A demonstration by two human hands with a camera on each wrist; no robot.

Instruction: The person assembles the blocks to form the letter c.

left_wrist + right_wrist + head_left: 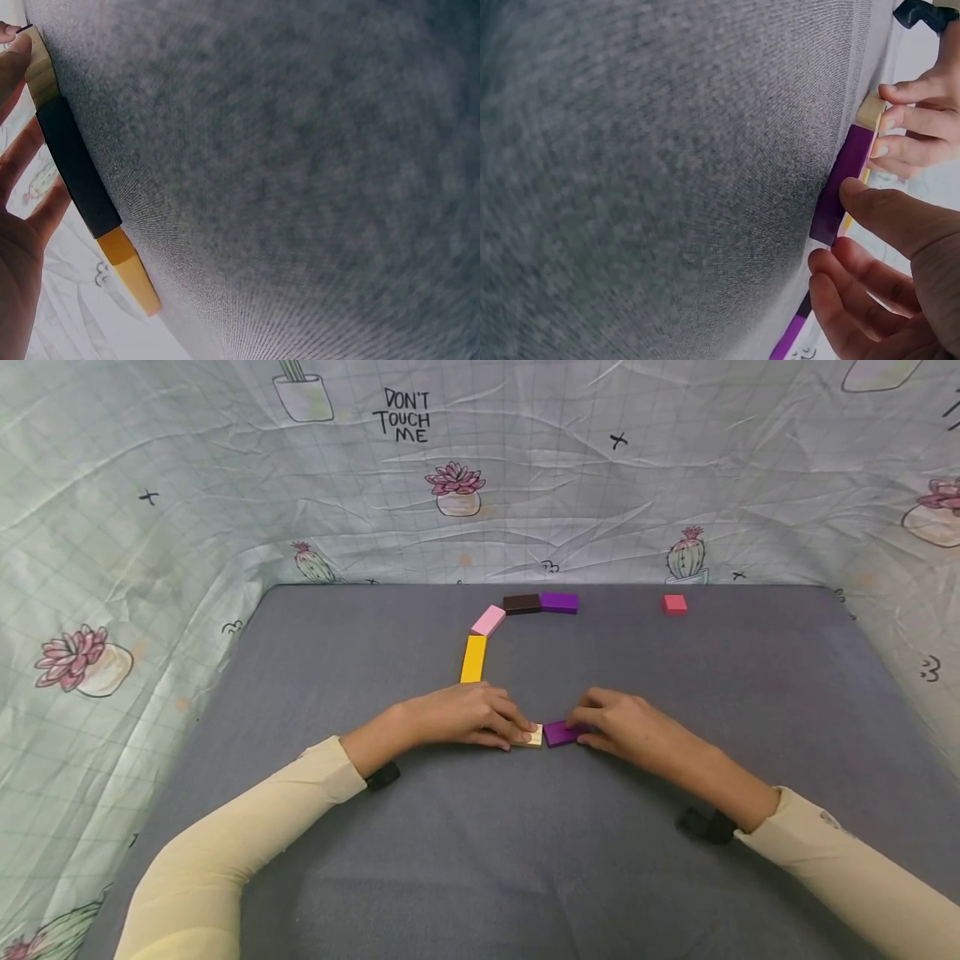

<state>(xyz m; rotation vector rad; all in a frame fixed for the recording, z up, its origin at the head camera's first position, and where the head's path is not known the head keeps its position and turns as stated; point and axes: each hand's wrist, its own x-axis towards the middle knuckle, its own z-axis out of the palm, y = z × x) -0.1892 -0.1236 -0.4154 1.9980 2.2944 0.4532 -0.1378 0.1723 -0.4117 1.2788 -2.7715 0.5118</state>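
My left hand [465, 714] pinches a pale wood block [536, 737] lying flat on the grey table, thumb at its near side. My right hand [630, 722] holds a purple block [557, 734] by thumb and fingers, right beside the pale one, end toward end. In the right wrist view, the thumb presses the purple block's near face while the other fingers curl near its far end. Left of the pale block, a black block [79, 169] shows in the left wrist view; my left hand hides it from the head view.
From the left hand a curved line of blocks runs back: yellow [473, 658], pink [488, 621], dark brown [521, 604] and another purple one [559, 602]. A red block [675, 604] lies apart at the back right. A printed cloth [540, 510] rises behind the table.
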